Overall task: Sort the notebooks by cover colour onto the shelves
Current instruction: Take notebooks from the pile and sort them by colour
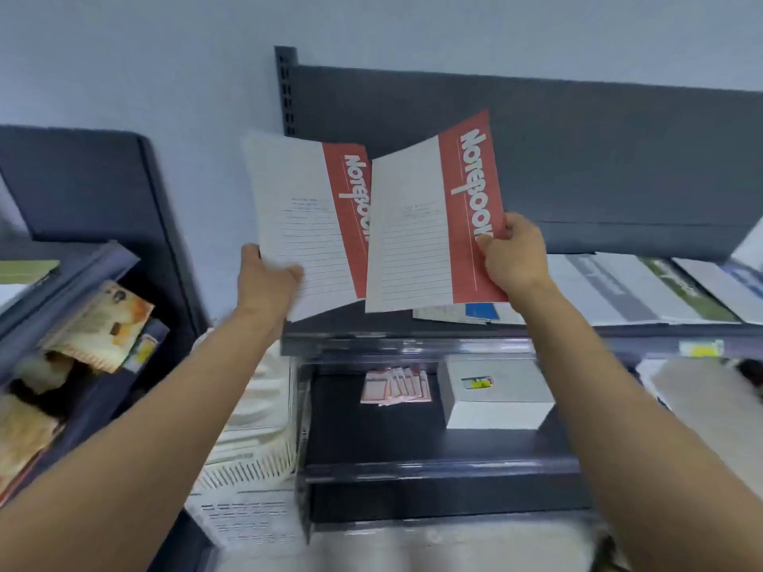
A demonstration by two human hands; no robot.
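Observation:
Two notebooks with white lined covers and a red "NOTEBOOK" band are raised in front of the dark shelf unit. My left hand grips the left red notebook at its lower left corner. My right hand pinches the right red notebook at the lower part of its red band. The right notebook overlaps the left one's red edge. Both hang above the top shelf. On that shelf, under the right notebook, lies a notebook with a blue patch, mostly hidden.
More white, grey and green-banded notebooks lie along the top shelf to the right. The lower shelf carries a fan of small red-and-white packets and a white box. A white basket and a side rack with printed packs stand at left.

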